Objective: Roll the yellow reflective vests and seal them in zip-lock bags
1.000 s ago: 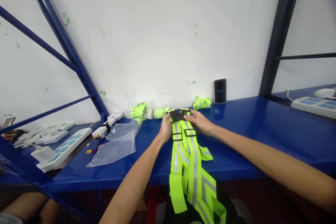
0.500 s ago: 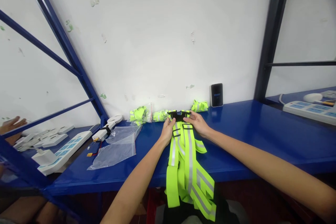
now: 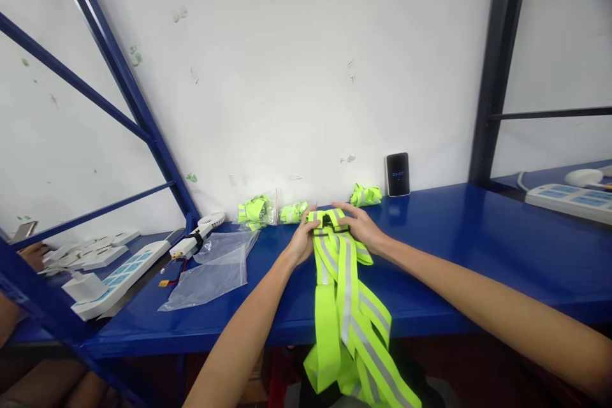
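Observation:
A neon-yellow reflective vest made of straps [image 3: 347,287], with silver stripes, hangs from both hands over the table's front edge. My left hand [image 3: 302,239] is closed on the left side of its folded top end. On the right side of that same end, my right hand [image 3: 361,226] is closed, thumb on top. Between the thumbs a dark gap shows in the folded strap. The lower straps dangle in loops below the table edge. Behind my hands lie a rolled vest [image 3: 292,212], another bundle [image 3: 366,195] and one in a clear bag [image 3: 255,210].
Flat clear plastic bags [image 3: 210,274] and a white handheld fan [image 3: 201,231] with wires lie left on the blue table [image 3: 468,248]. A black-screened device [image 3: 398,174] leans against the wall. Power strips [image 3: 122,277] sit beyond the frame posts. Another person's hand [image 3: 36,255] holds a phone at far left.
The top of the vest has been folded over, so yellow strap now covers most of the black part between my hands. The hanging straps have swung right and lower. At far left, a phone now shows.

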Tool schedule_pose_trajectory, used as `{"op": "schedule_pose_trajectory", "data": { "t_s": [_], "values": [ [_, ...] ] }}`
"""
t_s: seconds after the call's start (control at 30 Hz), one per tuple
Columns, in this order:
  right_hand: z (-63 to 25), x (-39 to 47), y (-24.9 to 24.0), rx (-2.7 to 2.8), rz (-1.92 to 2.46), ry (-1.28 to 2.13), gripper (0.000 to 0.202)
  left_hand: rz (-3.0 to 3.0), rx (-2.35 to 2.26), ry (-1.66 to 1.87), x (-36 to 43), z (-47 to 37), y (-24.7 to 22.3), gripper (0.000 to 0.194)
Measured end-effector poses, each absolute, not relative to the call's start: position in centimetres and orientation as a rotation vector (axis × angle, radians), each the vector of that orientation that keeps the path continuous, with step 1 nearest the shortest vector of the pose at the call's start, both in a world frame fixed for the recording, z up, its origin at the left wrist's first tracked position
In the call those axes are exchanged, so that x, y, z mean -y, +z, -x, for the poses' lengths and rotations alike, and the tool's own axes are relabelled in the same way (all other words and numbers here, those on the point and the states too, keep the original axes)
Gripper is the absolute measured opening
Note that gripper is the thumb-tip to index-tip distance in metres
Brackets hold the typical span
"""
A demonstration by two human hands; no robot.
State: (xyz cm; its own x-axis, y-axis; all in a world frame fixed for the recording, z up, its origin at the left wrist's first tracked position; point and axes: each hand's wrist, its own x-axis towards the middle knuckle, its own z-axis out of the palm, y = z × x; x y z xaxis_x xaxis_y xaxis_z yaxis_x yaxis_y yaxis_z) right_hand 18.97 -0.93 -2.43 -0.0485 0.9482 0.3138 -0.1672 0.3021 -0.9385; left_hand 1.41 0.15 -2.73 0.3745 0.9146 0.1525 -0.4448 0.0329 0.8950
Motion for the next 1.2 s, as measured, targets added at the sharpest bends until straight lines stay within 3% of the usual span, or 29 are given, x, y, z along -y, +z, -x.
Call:
{"op": "schedule_pose_trajectory", "data": {
  "t_s": [0.1,0.23,0.37,0.43,0.53,0.63,0.77,0.87,1.07,1.2],
  "values": [
    [-19.4,1.1,-2.0,1.248,0.743,1.342,0.059,-1.132,-0.533,1.241,-0.5,-1.4,-2.9,0.056],
    [-20.2,1.5,-1.7,1.373,0.735,1.467,0.057,-1.197,-0.573,1.185,-0.6,-0.9,-3.2,0.061],
    [-20.1,1.5,-2.2,1.493,0.798,1.163,0.036,-1.145,-0.648,1.072,-0.4,-0.9,-3.6,0.056],
    [-19.7,1.3,-2.5,1.441,0.803,1.082,0.043,-1.132,-0.621,1.062,-0.4,-1.1,-3.7,0.058],
    [-19.5,1.0,-2.7,1.366,0.751,1.229,0.057,-1.137,-0.556,1.091,-0.7,-1.2,-3.8,0.069],
    [-19.6,0.8,-3.2,1.399,0.701,1.344,0.047,-1.121,-0.552,1.112,-1.0,-1.2,-4.0,0.075],
    [-19.7,0.2,-4.5,1.437,0.747,1.241,0.042,-1.097,-0.549,1.112,-1.0,-1.3,-3.9,0.069],
    [-19.6,-0.4,-5.2,1.405,0.742,1.167,0.037,-1.096,-0.464,1.062,-0.8,-1.8,-3.4,0.053],
    [-18.9,0.1,-3.2,1.218,0.694,1.414,0.022,-1.132,-0.528,1.133,-1.4,-1.9,-3.1,0.038],
    [-18.7,0.4,-1.9,1.173,0.694,1.428,0.036,-1.225,-0.579,1.183,-1.7,-1.0,-2.9,0.041]
  ]
}}
